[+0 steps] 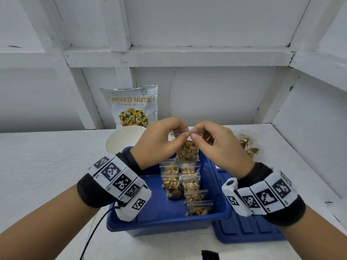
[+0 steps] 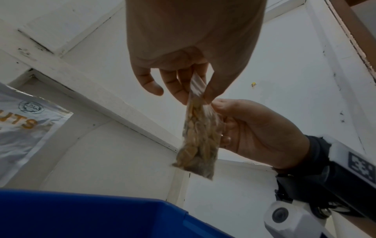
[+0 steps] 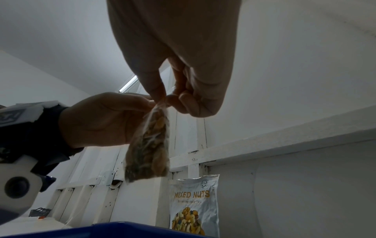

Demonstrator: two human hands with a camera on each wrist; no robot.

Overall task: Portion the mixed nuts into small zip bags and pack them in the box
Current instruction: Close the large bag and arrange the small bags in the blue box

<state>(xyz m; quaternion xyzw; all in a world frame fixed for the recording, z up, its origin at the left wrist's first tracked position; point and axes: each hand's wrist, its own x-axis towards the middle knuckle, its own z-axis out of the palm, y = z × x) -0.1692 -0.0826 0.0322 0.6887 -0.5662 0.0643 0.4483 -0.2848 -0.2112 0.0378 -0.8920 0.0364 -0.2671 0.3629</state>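
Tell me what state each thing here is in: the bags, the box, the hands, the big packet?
Held bag: full of nuts, hanging above the box, pinched at its top strip.
Left hand: pinching the bag's top.
Right hand: pinching the bag's top.
Box: open, holding several filled bags.
Lid: off, lying beside the box.
Big packet: upright against the wall.
Paper bowl: behind the box, contents hidden.

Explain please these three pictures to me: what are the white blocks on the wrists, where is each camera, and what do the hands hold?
No machine here: a person works bare-handed. The patterned white blocks are wristbands carrying cameras. One picture comes from a head camera looking down; the others look up from each wrist. The left hand and right hand pinch the top of a small zip bag of nuts above a blue box holding filled bags. Its lid, a white bowl and a MIXED NUTS pouch are nearby.
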